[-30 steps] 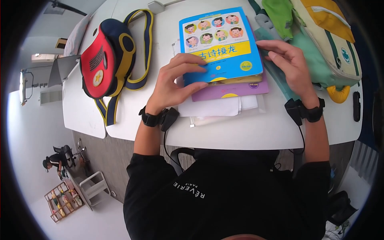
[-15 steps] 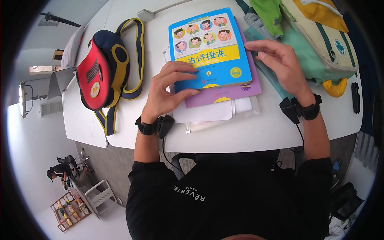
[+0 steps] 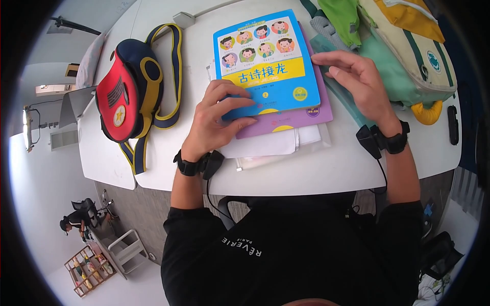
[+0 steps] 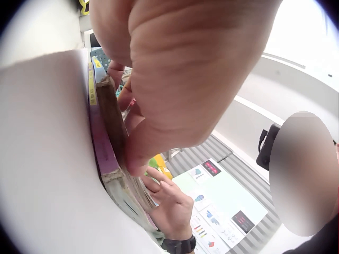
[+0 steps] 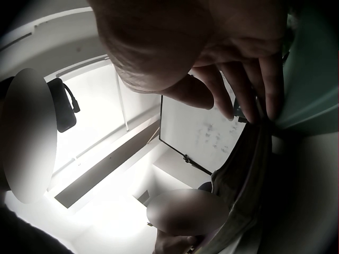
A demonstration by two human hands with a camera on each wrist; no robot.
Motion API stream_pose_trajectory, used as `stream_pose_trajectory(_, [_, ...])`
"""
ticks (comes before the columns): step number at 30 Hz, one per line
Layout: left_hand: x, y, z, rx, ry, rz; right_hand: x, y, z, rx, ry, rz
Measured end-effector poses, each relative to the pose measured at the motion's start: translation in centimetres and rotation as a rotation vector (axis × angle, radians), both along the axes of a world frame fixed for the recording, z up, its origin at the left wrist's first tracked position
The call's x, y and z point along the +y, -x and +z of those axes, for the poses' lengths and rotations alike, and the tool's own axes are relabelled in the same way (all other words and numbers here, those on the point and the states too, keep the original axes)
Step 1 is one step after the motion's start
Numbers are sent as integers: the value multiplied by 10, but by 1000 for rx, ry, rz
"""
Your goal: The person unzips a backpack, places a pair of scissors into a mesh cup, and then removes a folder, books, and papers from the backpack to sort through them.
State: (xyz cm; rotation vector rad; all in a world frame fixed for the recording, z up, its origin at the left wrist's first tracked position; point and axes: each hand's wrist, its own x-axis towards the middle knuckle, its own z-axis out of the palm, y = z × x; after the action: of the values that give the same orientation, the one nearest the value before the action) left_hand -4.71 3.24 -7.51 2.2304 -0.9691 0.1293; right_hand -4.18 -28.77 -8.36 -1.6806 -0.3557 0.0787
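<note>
Two hands at a stack of books (image 3: 286, 109): left hand (image 3: 217, 120) pinches the blue book's (image 3: 265, 61) near-left corner; right hand (image 3: 357, 81), fingers straight, rests against the right edge; lower books mostly hidden.

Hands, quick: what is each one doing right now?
Left hand: pinches the near left corner of the blue picture book topping the stack.
Right hand: open, straight fingers resting against the stack's right edge.

Two books (image 3: 265, 61), two bags (image 3: 127, 86), two hands (image 3: 217, 120).
</note>
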Motion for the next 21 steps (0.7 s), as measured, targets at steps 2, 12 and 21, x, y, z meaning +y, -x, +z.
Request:
stream_pose_trajectory(2, [0, -1, 1, 2, -8, 16, 0, -1, 1, 1, -8, -2])
stream_pose_trajectory(12, [1, -1, -1, -12, 45, 3, 0, 0, 2, 6, 5, 3])
stream_pose_trajectory(21, [3, 5, -2, -75, 63, 59, 0, 0, 2, 8, 1, 2])
